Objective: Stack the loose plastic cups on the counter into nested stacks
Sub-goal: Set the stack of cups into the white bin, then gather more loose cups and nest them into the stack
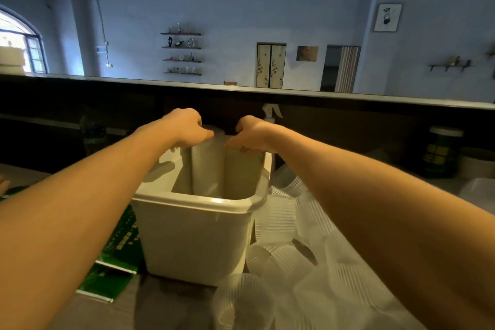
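Observation:
A tall nested stack of ribbed clear plastic cups (207, 166) stands upright inside a white plastic bin (198, 236) on the counter. My left hand (184, 127) grips the top of the stack from the left. My right hand (254, 134) grips the same top from the right, fingers curled over the rim. Several loose ribbed cups (289, 257) lie tumbled on the counter to the right of the bin and in front of it.
A green printed box (115, 268) lies flat left of the bin. A spray bottle (270, 112) stands behind my right hand. A dark jar with a white lid (442, 153) sits at the far right. A raised dark ledge (348, 104) runs along the back.

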Tool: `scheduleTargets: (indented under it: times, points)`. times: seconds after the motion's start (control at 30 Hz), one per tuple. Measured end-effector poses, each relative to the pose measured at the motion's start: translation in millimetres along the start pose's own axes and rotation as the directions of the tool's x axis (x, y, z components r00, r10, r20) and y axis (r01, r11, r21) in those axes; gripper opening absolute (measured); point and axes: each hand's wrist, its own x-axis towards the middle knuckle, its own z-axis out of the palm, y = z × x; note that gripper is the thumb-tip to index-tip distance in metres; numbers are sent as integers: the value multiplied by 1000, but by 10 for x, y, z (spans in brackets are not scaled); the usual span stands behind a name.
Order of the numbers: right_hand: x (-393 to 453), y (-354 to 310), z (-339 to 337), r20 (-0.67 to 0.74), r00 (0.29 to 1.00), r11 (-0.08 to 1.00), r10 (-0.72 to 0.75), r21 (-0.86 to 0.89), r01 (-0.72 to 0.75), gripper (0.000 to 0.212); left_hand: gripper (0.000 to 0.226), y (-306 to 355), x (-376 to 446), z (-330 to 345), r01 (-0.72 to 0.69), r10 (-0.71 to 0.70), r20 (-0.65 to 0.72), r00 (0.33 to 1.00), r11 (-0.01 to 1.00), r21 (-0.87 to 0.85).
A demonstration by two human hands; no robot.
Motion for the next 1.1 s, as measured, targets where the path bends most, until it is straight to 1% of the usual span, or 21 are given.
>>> scheduleTargets:
  times: [0.13,0.27,0.37,0.47,0.53,0.63,0.67,0.7,0.73,0.83,0.93,1.0,1.03,1.1]
  points:
    - [-366,-29,-297,-60,998,997,-33,-78,29,38,44,170,-326,-127,-84,85,-42,996,996,17]
    - [-871,37,-486,-182,981,996,-68,-66,57,33,42,421,-804,-136,-174,165,-176,970,984,-33]
    - [-1313,99,-507,-228,969,994,-92,-80,76,29,36,611,-1233,-131,-260,215,-322,922,960,-104]
    - [-1762,199,-540,-250,964,994,-91,-76,75,27,29,765,-1642,-60,-357,237,-495,836,920,-161]
    - [-2064,281,-591,-276,958,996,-78,-55,65,26,25,849,-1887,55,-440,277,-530,802,873,-210]
    - [-2525,450,-663,-353,935,998,-39,-51,22,27,27,1020,-2215,332,-523,341,-518,785,812,-258]
    - [-2670,523,-684,-384,923,999,-24,-38,10,30,29,1091,-2318,442,-526,340,-503,795,800,-291]
    - [-2810,605,-697,-411,912,1000,-4,-28,-8,33,31,1152,-2408,568,-510,328,-475,817,795,-329]
    - [-2953,680,-702,-433,901,999,13,-27,-28,36,35,1214,-2502,687,-473,311,-429,848,810,-347]
    - [-3330,919,-621,-460,887,996,44,-51,-76,44,55,1311,-2696,1039,-348,252,-323,912,893,-286]
    - [-3507,1112,-426,-438,898,991,25,-104,-79,53,68,1300,-2779,1273,-246,169,-297,940,938,-245]
    - [-3490,1177,-319,-364,929,967,-65,-254,-31,66,81,1279,-2800,1360,-189,121,-290,949,957,-220]
    - [-3445,1198,-287,-303,945,935,-121,-354,6,75,84,1270,-2800,1394,-174,108,-293,950,962,-209]
    - [-3322,1218,-253,-187,962,834,-200,-548,66,89,82,1254,-2783,1450,-156,96,-287,953,968,-195]
